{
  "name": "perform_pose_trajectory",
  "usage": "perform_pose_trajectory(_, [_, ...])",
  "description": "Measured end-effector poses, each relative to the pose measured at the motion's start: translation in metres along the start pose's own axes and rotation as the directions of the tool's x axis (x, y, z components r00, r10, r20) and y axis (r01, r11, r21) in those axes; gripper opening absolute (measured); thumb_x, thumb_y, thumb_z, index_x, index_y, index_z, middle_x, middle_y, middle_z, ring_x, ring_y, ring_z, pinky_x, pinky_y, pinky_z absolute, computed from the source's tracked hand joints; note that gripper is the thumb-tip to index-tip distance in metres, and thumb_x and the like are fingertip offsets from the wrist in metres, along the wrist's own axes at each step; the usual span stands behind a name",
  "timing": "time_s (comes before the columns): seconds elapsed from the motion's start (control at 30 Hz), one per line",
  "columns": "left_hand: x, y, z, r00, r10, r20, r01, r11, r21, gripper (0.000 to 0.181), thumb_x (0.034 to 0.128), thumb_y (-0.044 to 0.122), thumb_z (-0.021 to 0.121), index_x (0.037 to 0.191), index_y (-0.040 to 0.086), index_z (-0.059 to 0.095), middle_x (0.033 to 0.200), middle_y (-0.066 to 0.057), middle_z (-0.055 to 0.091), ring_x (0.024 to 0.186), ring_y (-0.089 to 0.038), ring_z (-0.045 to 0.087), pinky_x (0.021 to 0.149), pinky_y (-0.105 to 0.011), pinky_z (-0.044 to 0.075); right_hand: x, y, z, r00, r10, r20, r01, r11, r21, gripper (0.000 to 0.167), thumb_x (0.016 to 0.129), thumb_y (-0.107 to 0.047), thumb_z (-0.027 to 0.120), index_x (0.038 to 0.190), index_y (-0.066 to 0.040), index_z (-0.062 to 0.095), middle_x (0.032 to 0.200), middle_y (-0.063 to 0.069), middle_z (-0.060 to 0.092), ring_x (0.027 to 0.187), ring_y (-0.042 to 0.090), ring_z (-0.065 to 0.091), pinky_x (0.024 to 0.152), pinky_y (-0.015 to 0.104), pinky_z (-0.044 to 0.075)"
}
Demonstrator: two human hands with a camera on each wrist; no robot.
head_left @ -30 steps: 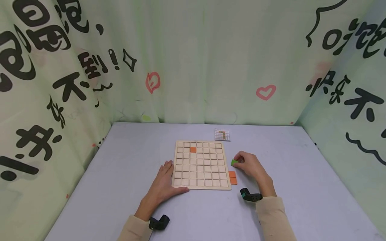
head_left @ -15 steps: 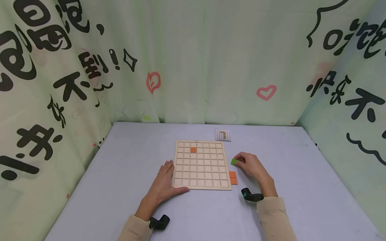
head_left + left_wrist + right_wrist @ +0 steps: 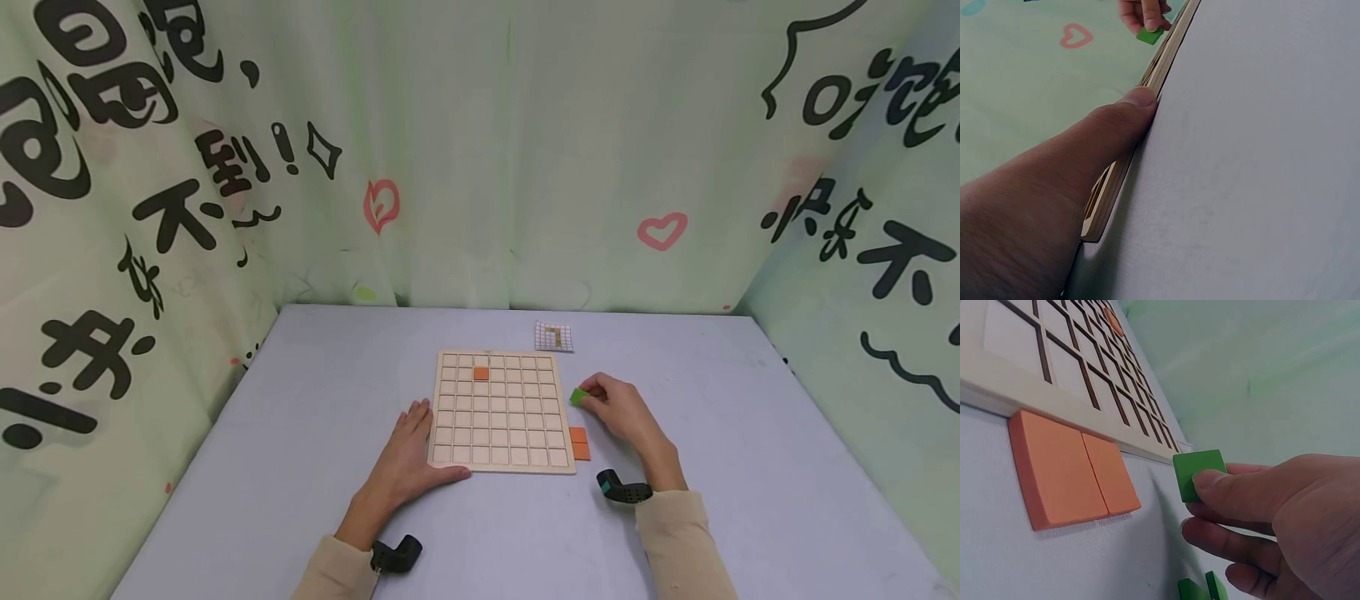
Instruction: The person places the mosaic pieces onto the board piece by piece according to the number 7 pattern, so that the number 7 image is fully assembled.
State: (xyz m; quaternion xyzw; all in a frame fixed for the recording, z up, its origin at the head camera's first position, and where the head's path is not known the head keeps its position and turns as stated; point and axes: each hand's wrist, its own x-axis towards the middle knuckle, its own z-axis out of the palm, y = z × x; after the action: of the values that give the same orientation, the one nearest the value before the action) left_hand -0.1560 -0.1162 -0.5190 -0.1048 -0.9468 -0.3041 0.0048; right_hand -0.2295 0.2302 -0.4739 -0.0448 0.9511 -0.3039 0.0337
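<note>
A wooden grid board [image 3: 497, 469] lies on the table, with an orange square tile [image 3: 481, 373] in a cell near its far edge. My left hand [image 3: 408, 462] rests at the board's near left corner: its straight fingers lie along the left side and its thumb [image 3: 1138, 100] touches the front edge. Just right of the board, my right hand [image 3: 618, 408] pinches a green square tile [image 3: 1199, 475] between thumb and fingers, held above the table. Two orange tiles [image 3: 1063, 472] lie side by side against the board's right edge. Below the right hand, more green tiles [image 3: 1192, 589] show partly.
A small card [image 3: 553, 337] with a printed grid pattern lies behind the board's far right corner. The table [image 3: 337, 358] is white, with lettered curtains [image 3: 510, 167] behind it and along both sides. Black wrist cameras [image 3: 397, 554] sit on both wrists.
My right hand has shifted slightly left and away from me, bringing the green tile a little nearer the board's right edge. The left hand and the board stay where they were.
</note>
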Motion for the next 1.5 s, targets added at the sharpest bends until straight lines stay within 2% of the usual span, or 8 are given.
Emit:
perform_pose_trajectory(0.27, [0.001,-0.001,0.001,1.0,0.0,0.0,0.0,1.0,-0.006,0.122,0.0679,0.069,0.08,0.155,-0.002,0.032,0.164,-0.018,0.029,0.155,-0.032,0.021,0.129,-0.047,0.02,0.0,-0.001,0.001,0.997,-0.045,-0.06,0.047,0.998,0.044,0.021,0.097,-0.01,0.064,0.115,0.0,0.062,0.108,0.017,0.068,0.097,0.026,0.064,0.087,0.042,0.057])
perform_pose_trajectory(0.6, [-0.001,0.0,0.0,1.0,-0.001,-0.002,0.001,1.0,-0.002,0.121,0.0682,0.069,0.08,0.154,-0.002,0.032,0.164,-0.018,0.029,0.155,-0.033,0.022,0.129,-0.047,0.02,0.002,-0.006,0.004,0.995,-0.023,-0.097,0.029,0.997,0.065,0.02,0.095,-0.007,0.065,0.114,-0.001,0.064,0.107,0.018,0.068,0.094,0.027,0.064,0.083,0.04,0.058])
perform_pose_trajectory(0.77, [-0.001,0.0,0.0,1.0,0.001,-0.002,-0.001,1.0,-0.001,0.121,0.0685,0.068,0.08,0.154,-0.003,0.032,0.164,-0.019,0.029,0.155,-0.033,0.021,0.129,-0.047,0.02,0.003,-0.008,0.006,0.991,-0.04,-0.124,0.048,0.997,0.063,0.02,0.095,-0.007,0.065,0.114,-0.001,0.065,0.105,0.016,0.069,0.093,0.026,0.063,0.082,0.038,0.057])
perform_pose_trajectory(1.27, [0.0,-0.003,0.001,1.0,0.009,-0.001,-0.009,1.0,-0.01,0.122,0.068,0.069,0.08,0.155,-0.002,0.032,0.164,-0.018,0.029,0.155,-0.032,0.021,0.129,-0.046,0.019,0.012,-0.021,0.011,0.985,-0.095,-0.145,0.109,0.99,0.086,0.024,0.097,-0.008,0.062,0.12,-0.002,0.066,0.113,0.015,0.069,0.099,0.026,0.063,0.088,0.04,0.057])
perform_pose_trajectory(1.5, [0.0,-0.003,0.002,1.0,0.007,-0.004,-0.007,1.0,-0.012,0.122,0.0675,0.069,0.08,0.155,-0.002,0.032,0.164,-0.018,0.029,0.155,-0.032,0.021,0.129,-0.046,0.019,0.017,-0.025,0.016,0.987,-0.092,-0.134,0.108,0.987,0.115,0.025,0.097,-0.009,0.063,0.121,-0.002,0.064,0.107,0.015,0.068,0.093,0.024,0.061,0.081,0.031,0.055])
